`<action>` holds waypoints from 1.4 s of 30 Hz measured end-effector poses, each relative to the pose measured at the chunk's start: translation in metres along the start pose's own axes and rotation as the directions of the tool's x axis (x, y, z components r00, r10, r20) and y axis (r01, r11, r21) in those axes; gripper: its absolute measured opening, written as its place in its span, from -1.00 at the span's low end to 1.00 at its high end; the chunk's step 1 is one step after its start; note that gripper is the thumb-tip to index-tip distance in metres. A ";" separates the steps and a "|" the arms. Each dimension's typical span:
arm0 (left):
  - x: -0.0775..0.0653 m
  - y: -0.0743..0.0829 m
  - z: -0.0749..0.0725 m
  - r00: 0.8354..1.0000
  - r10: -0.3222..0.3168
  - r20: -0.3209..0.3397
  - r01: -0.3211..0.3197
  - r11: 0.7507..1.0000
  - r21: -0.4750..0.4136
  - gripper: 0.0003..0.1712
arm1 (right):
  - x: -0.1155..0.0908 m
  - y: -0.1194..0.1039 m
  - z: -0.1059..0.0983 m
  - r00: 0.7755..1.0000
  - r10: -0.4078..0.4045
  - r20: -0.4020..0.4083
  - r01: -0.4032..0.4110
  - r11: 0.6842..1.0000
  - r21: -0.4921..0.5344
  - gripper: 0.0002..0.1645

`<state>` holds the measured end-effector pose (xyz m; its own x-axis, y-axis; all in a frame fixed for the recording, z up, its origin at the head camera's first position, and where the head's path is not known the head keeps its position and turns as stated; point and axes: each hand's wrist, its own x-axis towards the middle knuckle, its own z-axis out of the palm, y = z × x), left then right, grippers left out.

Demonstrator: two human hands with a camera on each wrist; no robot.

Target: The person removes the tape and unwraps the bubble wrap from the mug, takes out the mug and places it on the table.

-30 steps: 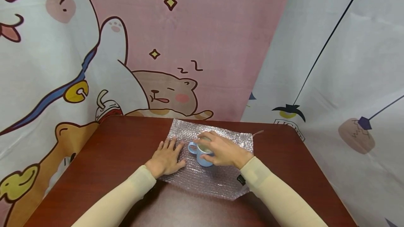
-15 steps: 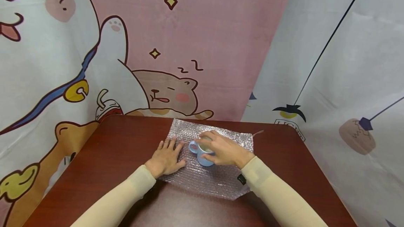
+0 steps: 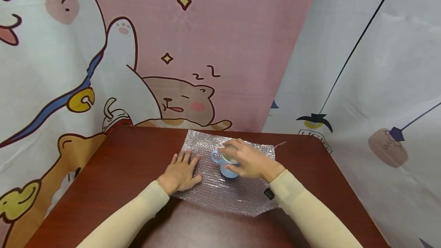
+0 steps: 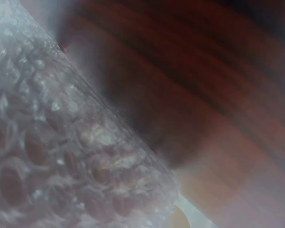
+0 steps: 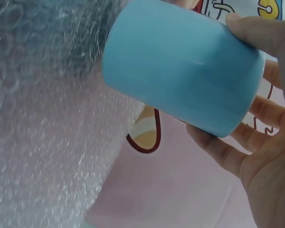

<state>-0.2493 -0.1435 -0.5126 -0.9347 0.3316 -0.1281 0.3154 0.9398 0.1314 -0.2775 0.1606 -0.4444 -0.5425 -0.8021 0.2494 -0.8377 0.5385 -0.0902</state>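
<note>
My right hand (image 3: 250,160) grips a light blue mug (image 3: 229,170) by its rim from above, thumb on the near side and fingers on the far side. The mug stands upright with its handle (image 3: 216,156) towards the left. Below it lies a sheet of bubble wrap (image 3: 220,197); I cannot tell whether the mug's base touches the sheet. My left hand (image 3: 180,174) rests flat on the sheet's left part, fingers straight and spread. In the right wrist view the blue mug (image 5: 180,66) fills the upper middle. The left wrist view has bubble wrap (image 4: 52,142) and no hand.
A dark red wooden table (image 3: 138,160) carries the sheet. Behind it hangs a pink cloth (image 3: 241,49) printed with cartoon animals, and a pale cloth (image 3: 372,68) hangs on the right. A small black object (image 3: 269,193) sits at my right wrist.
My right hand and the mug have shifted slightly right and away from me over the bubble wrap. The left hand has stayed in place.
</note>
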 end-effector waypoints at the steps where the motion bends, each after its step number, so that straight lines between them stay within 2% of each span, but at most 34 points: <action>1: 0.000 0.000 0.000 1.000 0.000 0.000 0.000 1.000 0.000 -0.03 | -0.002 0.001 -0.002 1.000 0.004 -0.003 -0.004 1.000 0.000 -0.33; 9: 0.000 0.001 0.000 1.000 0.000 0.003 0.000 1.000 0.004 -0.04 | -0.020 0.007 -0.013 0.999 0.025 -0.025 -0.026 1.000 -0.016 -0.39; 19: -0.002 -0.001 0.000 1.000 -0.002 -0.001 0.002 1.000 0.013 -0.04 | -0.042 0.023 -0.021 0.994 0.106 -0.015 -0.106 0.994 -0.008 -0.38; 30: -0.002 0.001 -0.001 1.000 0.002 -0.001 -0.002 1.000 0.010 -0.06 | -0.069 0.043 -0.029 0.985 0.149 -0.092 -0.152 0.988 -0.027 -0.32; 42: -0.001 0.000 0.000 1.000 0.001 -0.004 -0.001 1.000 0.013 -0.05 | -0.094 0.063 -0.032 0.971 0.210 -0.113 -0.217 0.975 -0.051 -0.34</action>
<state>-0.2487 -0.1438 -0.5124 -0.9350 0.3323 -0.1238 0.3185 0.9404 0.1189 -0.2774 0.2779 -0.4421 -0.6959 -0.6369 0.3318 -0.6960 0.7120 -0.0930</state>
